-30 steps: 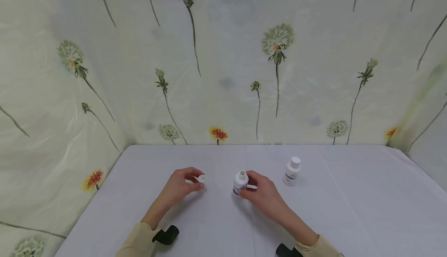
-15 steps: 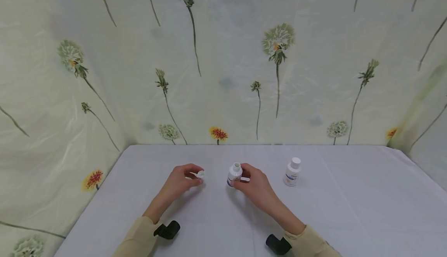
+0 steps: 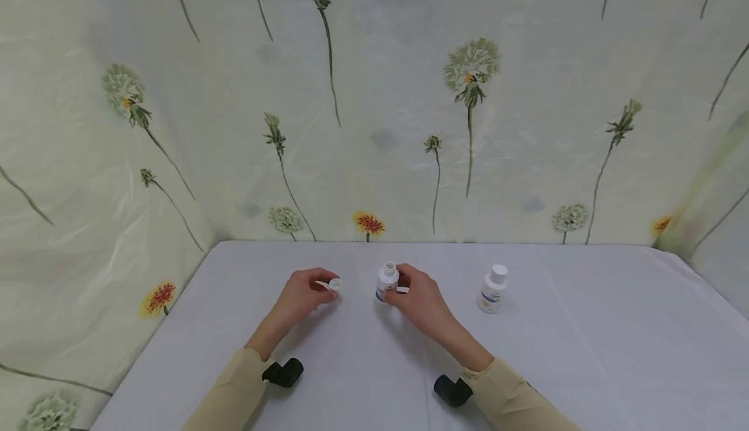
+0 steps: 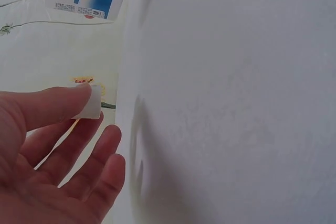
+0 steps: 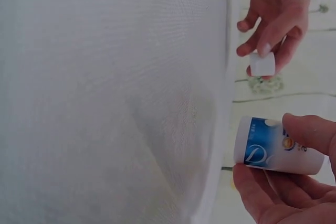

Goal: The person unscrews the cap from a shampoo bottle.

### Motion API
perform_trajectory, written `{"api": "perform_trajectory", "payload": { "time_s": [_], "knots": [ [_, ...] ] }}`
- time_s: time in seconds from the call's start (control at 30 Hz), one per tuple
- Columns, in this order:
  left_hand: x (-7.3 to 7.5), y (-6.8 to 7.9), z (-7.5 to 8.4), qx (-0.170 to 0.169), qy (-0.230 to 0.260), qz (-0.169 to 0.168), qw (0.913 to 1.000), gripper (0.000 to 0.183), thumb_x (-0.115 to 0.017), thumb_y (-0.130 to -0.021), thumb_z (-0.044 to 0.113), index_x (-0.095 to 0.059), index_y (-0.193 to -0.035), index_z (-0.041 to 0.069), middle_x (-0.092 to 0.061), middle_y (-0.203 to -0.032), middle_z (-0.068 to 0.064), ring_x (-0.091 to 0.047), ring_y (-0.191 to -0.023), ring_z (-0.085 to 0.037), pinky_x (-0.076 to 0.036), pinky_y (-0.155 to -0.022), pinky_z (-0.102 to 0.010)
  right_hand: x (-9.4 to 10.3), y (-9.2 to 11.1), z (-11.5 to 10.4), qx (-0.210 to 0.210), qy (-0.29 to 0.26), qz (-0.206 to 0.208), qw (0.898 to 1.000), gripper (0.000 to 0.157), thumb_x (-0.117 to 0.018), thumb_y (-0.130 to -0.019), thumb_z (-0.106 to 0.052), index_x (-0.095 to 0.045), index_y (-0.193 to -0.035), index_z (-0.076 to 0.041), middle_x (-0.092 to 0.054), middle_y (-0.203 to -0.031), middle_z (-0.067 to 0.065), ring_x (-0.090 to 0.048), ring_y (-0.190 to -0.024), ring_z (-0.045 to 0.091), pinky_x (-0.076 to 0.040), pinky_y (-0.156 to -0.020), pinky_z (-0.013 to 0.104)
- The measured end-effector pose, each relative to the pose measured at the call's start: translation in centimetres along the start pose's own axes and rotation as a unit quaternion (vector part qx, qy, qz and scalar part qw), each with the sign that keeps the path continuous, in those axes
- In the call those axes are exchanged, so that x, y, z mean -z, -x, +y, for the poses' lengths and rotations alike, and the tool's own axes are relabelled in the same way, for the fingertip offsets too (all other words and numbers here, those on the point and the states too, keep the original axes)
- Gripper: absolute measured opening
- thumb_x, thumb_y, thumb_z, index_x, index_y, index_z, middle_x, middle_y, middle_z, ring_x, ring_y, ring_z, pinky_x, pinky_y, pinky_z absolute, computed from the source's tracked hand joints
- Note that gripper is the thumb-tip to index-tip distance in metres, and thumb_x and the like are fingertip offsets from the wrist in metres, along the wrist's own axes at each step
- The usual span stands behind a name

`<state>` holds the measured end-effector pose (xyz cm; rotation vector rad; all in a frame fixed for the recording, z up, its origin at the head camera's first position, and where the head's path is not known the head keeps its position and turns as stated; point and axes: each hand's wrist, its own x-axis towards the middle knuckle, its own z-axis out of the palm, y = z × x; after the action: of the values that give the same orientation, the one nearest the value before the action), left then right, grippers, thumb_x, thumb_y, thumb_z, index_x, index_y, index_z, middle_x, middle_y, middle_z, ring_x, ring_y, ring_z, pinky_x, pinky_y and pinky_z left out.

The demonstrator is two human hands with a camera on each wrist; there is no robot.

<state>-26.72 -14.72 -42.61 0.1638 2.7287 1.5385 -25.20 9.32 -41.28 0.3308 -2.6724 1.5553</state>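
Between thumb and fingers, my left hand [image 3: 302,293] pinches a small white bottle cap [image 3: 335,284], its hollow side facing up. The left wrist view shows the cap [image 4: 93,103] under the thumb, the other fingers spread below it. My right hand [image 3: 420,298] grips a white pill bottle [image 3: 387,283] around its body, upright with an uncovered mouth. In the right wrist view the bottle [image 5: 278,145] carries a blue and white label with lettering. Cap and bottle are a short gap apart, above the table. A second white pill bottle [image 3: 493,290], with its cap on, stands to the right.
A white cloth covers the table [image 3: 585,340]. Behind and at the sides hangs a pale curtain [image 3: 374,93] printed with dandelions. Black wrist cameras sit at both sleeves, the left camera [image 3: 283,372] and the right camera [image 3: 453,391].
Both hands have moved forward, away from the body, and the right hand has also carried its bottle to the left, nearer the cap. The capped bottle has stayed put.
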Motion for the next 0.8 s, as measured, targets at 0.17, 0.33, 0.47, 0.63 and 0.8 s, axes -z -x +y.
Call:
{"api": "perform_trajectory", "payload": {
  "time_s": [0.17,0.33,0.47,0.63,0.8],
  "knots": [
    [0.1,-0.6,-0.2,0.008,-0.01,0.007,0.9999,0.026,-0.077,-0.083,0.006,-0.073,-0.108,0.01,-0.068,-0.098,-0.001,-0.062,-0.081,-0.018,-0.051,-0.06,-0.031,-0.4,-0.8,0.0,-0.001,-0.001,-0.01,1.0,0.045,-0.076,-0.084,-0.009,-0.061,-0.126,-0.005,-0.067,-0.112,0.007,-0.063,-0.108,0.026,-0.055,-0.082,0.04],
    [0.3,-1.0,-0.4,0.004,-0.008,0.0,1.0,0.025,-0.077,-0.082,0.004,-0.073,-0.106,0.009,-0.069,-0.094,-0.003,-0.061,-0.076,-0.016,-0.048,-0.057,-0.03,-0.6,-1.4,-0.1,-0.004,0.001,-0.018,1.0,0.044,-0.076,-0.085,-0.009,-0.061,-0.126,-0.004,-0.067,-0.113,0.007,-0.062,-0.109,0.026,-0.054,-0.084,0.041],
    [0.4,-1.6,-0.6,0.012,-0.005,-0.008,0.9999,0.025,-0.077,-0.08,0.002,-0.074,-0.104,0.008,-0.069,-0.09,-0.005,-0.06,-0.072,-0.016,-0.047,-0.056,-0.029,-1.0,-1.9,0.0,-0.001,0.012,-0.028,1.0,0.042,-0.075,-0.086,-0.009,-0.061,-0.124,-0.004,-0.067,-0.112,0.007,-0.062,-0.108,0.025,-0.053,-0.083,0.04],
    [0.5,-2.1,-0.9,0.019,-0.013,-0.012,0.9997,0.023,-0.079,-0.078,0.003,-0.075,-0.101,0.009,-0.068,-0.089,-0.002,-0.058,-0.068,-0.015,-0.046,-0.057,-0.028,-1.4,-2.4,0.2,-0.004,0.026,-0.031,0.999,0.041,-0.074,-0.086,-0.01,-0.061,-0.124,-0.004,-0.067,-0.11,0.006,-0.061,-0.105,0.023,-0.052,-0.081,0.039],
    [0.4,-2.1,-0.9,0.009,-0.023,-0.027,0.9993,0.022,-0.078,-0.078,0.003,-0.075,-0.1,0.008,-0.068,-0.092,-0.002,-0.057,-0.068,-0.015,-0.047,-0.059,-0.028,-1.6,-2.8,0.3,-0.009,0.035,-0.033,0.999,0.043,-0.074,-0.085,-0.01,-0.06,-0.125,-0.002,-0.066,-0.111,0.007,-0.06,-0.104,0.023,-0.052,-0.081,0.039]
  ]
}}
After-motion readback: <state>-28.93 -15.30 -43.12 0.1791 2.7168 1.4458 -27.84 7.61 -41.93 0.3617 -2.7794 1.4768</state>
